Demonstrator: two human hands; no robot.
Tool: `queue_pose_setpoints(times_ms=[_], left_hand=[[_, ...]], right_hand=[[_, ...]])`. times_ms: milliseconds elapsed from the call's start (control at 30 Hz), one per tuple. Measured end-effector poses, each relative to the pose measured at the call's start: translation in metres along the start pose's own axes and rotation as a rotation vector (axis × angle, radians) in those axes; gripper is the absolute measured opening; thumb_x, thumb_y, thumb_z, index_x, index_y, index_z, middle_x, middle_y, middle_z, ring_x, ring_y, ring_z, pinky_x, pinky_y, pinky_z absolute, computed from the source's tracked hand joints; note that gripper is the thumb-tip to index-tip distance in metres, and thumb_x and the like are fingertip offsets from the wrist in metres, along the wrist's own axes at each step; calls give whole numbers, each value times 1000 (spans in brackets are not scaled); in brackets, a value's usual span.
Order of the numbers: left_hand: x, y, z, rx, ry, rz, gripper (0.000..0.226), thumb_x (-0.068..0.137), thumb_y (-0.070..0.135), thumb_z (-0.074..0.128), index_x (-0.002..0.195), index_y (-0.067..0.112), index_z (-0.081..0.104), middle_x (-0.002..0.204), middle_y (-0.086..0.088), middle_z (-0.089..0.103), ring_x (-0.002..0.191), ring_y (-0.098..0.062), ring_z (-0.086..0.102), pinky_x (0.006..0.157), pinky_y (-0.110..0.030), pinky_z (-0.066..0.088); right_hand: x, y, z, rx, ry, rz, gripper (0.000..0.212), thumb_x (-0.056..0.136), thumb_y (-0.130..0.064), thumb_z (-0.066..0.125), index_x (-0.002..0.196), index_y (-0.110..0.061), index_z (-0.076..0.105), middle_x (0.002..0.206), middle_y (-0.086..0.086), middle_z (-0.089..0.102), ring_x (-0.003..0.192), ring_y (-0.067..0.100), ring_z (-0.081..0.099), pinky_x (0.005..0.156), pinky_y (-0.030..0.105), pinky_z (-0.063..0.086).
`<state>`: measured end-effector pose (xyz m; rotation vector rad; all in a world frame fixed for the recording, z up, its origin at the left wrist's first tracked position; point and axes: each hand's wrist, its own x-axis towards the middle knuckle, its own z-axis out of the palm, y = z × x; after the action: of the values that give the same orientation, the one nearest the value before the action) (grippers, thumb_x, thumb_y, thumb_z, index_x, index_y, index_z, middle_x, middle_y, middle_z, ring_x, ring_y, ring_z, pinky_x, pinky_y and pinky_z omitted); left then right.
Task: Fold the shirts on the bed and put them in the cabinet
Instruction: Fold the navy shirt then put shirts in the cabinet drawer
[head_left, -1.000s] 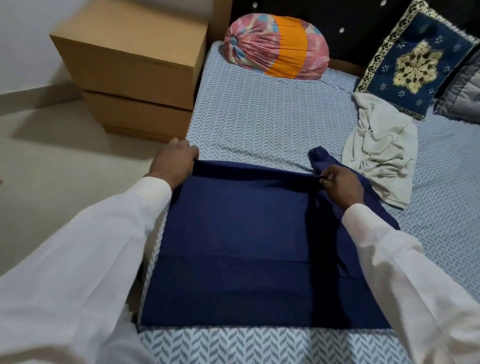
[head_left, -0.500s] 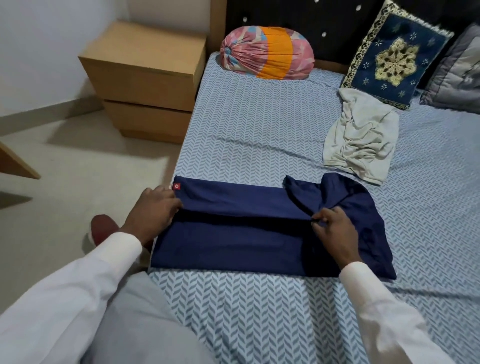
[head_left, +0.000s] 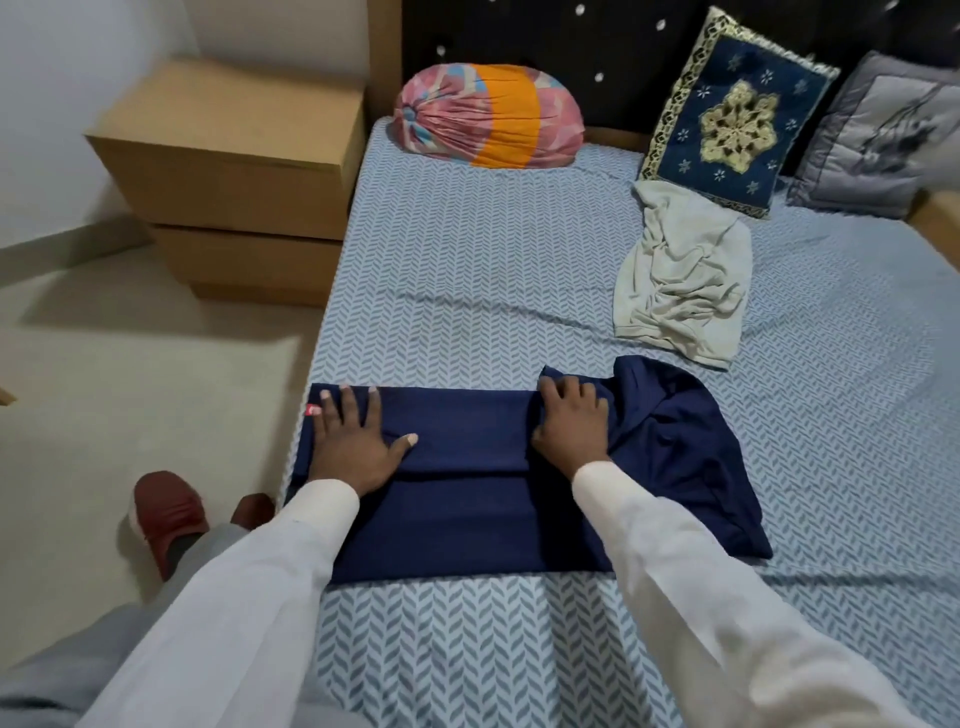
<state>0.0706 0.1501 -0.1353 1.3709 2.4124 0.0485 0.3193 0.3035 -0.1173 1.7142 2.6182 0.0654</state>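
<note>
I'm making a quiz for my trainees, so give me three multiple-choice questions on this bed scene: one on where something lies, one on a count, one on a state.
1. Where does the crumpled pale grey-green shirt lie?
A. On the floor
B. On the bed, just in front of the dark blue embroidered cushion
C. On top of the brown wooden cabinet

2. How many shirts are on the blue patterned bedsheet?
A. Two
B. Four
C. None

3. What state is the navy blue shirt in?
A. Hanging up
B. Rolled into a ball
C. Partly folded, pressed flat under both hands

Answers:
1 B: it sprawls on the sheet with its top edge at the cushion.
2 A: only the navy and the pale one show.
3 C: the left hand and right hand lie palm down on it, while its right end is bunched.
</note>
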Motion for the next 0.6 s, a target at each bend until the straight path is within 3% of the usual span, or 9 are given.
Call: queue_pose_setpoints(times_ms=[100,167,233,333,400,467,533,600], left_hand=[[0,-10,15,33,79,16,96,86,82,12,158,22,-5,164,-16,-9,149,-40,-16,120,-52,-10],[-3,-11,18,43,127,30,100,80,84,4,159,23,-1,164,-16,-4,149,-39,-13,119,-50,-11],[-4,-11,19,58,145,29,101,78,84,0,159,23,1,165,-16,-2,149,-39,-11,118,-49,-13],[-4,-12,20,81,155,32,102,78,84,-1,159,21,4,164,-17,1,150,-40,-9,116,-46,-20],[-3,-12,22,90,161,37,102,78,84,0,159,21,4,164,-18,0,150,-39,-9,112,-42,-26],[-2,-13,20,104,129,24,101,78,82,0,159,22,2,164,-18,-2,150,-39,-10,114,-44,-23],[-4,-9,16,114,114,12,95,82,73,2,159,19,6,163,-21,2,150,-42,-6,118,-50,-14],[-10,5,13,93,156,74,86,85,58,10,157,12,21,160,-27,15,148,-47,7,119,-57,0]], right_hand=[[27,20,-5,-31,-110,182,64,82,-32,61,141,-21,36,134,14,49,121,37,46,96,47,36],[32,43,-16,21,-108,284,65,82,-29,62,141,-19,35,128,16,56,117,37,54,96,47,38],[20,65,-30,266,49,429,61,76,-23,62,133,-18,41,119,16,63,109,37,61,91,45,43],[-20,93,-42,841,312,818,59,80,-17,60,135,-19,39,125,17,63,112,39,61,90,40,46],[-50,107,-36,1060,405,1026,64,84,-18,61,141,-14,32,130,24,59,115,42,60,92,41,46],[-74,114,-25,1183,498,1127,64,84,-20,63,140,-13,32,128,21,58,111,38,60,91,39,45],[-91,125,-17,1164,561,1205,67,83,-21,67,141,-13,33,131,16,54,113,34,57,92,39,42],[-97,137,-19,921,546,1234,65,81,-27,68,138,-14,39,136,15,49,119,37,50,96,47,41]])
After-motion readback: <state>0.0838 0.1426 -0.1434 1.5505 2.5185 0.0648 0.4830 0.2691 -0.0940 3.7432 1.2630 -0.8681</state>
